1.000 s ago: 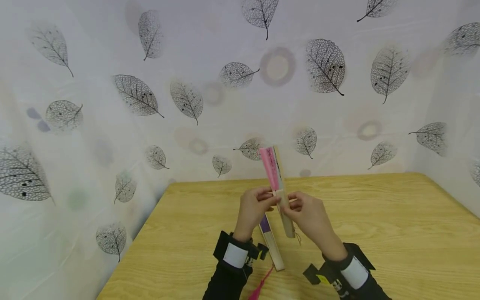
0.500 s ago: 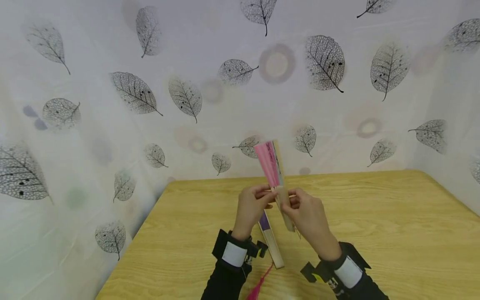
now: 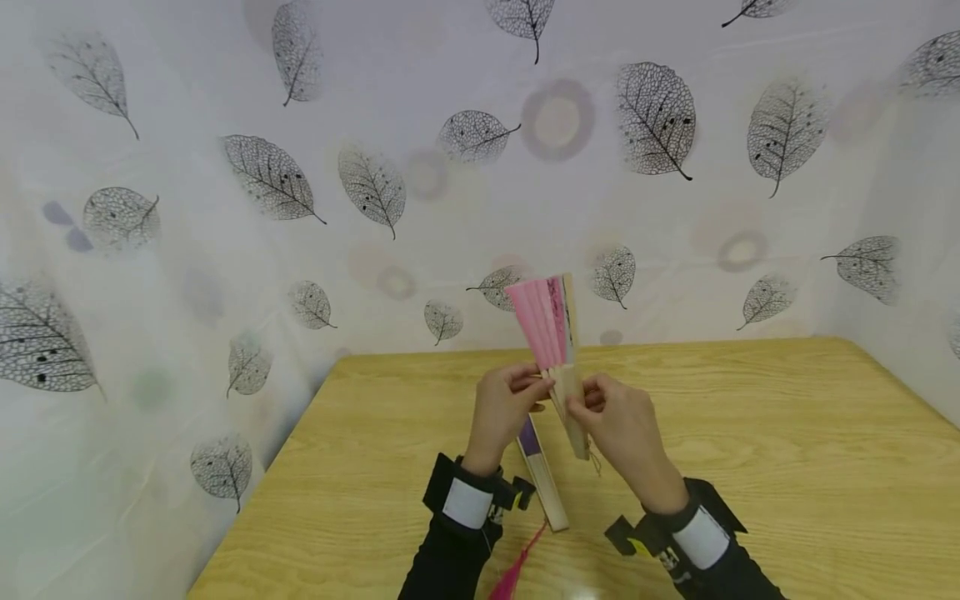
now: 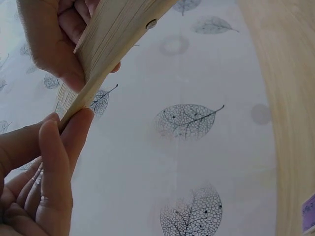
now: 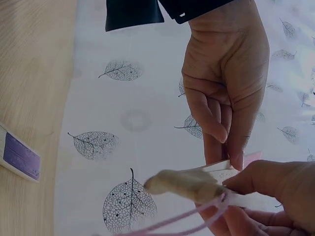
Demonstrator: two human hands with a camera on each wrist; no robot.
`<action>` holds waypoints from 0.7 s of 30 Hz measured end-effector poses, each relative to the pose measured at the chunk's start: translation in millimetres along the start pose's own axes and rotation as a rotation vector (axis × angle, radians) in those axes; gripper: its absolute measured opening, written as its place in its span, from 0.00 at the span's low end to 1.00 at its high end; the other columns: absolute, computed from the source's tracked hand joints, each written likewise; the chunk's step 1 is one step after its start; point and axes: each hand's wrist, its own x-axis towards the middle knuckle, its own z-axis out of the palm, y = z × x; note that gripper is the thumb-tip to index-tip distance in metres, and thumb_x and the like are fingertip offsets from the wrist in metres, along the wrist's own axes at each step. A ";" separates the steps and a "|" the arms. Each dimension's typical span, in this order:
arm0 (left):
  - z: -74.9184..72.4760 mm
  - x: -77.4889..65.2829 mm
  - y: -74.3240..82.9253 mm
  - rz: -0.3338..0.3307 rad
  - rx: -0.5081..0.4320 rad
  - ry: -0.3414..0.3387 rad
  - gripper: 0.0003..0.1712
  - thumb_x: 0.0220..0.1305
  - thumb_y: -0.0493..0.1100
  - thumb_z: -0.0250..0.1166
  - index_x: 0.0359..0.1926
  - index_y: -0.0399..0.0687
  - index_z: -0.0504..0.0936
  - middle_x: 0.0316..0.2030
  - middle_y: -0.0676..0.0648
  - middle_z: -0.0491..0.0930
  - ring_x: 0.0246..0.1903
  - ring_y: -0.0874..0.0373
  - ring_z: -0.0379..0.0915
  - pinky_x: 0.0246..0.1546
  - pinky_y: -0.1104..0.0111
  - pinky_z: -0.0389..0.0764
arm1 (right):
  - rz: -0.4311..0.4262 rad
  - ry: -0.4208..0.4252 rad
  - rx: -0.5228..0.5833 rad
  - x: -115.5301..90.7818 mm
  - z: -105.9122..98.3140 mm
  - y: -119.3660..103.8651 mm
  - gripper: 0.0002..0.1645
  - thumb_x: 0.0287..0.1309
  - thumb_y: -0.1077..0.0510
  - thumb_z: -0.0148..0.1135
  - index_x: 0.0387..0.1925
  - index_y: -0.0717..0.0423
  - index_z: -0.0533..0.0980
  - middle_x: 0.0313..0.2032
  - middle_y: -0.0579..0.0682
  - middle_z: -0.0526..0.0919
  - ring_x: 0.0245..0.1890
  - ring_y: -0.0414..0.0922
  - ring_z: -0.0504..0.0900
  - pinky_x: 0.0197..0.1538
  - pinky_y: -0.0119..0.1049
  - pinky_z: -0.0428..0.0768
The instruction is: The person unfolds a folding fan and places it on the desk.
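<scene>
Above the table, a pink folding fan [image 3: 542,321] with pale wooden ribs is held partly spread, its pink leaf upward. My left hand [image 3: 501,410] pinches the ribs on the left side, just below the leaf. On the other side my right hand [image 3: 619,425] pinches the wooden guard between thumb and fingers. In the left wrist view the edge of the wooden ribs [image 4: 115,42] runs between both hands' fingertips. A pink cord loop [image 5: 197,212] hangs from the fan's pivot end in the right wrist view.
Beneath the hands a second, closed folding fan [image 3: 547,492] with a purple part lies on the wooden table [image 3: 360,467]. Its pink tassel [image 3: 512,575] trails toward the near edge. A leaf-print curtain [image 3: 420,100] hangs behind the table and at its sides.
The pink fan has spread wider, its leaf fanning out toward the left. Both hands keep their pinch on it, and the second fan lies as before.
</scene>
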 end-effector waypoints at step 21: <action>-1.7 -0.9 2.0 0.005 0.024 0.009 0.14 0.59 0.39 0.63 0.44 0.33 0.81 0.36 0.35 0.83 0.34 0.47 0.83 0.28 0.70 0.84 | -0.026 0.070 -0.053 0.0 -2.3 3.7 0.07 0.46 0.63 0.66 0.27 0.65 0.78 0.21 0.54 0.83 0.20 0.45 0.81 0.23 0.35 0.79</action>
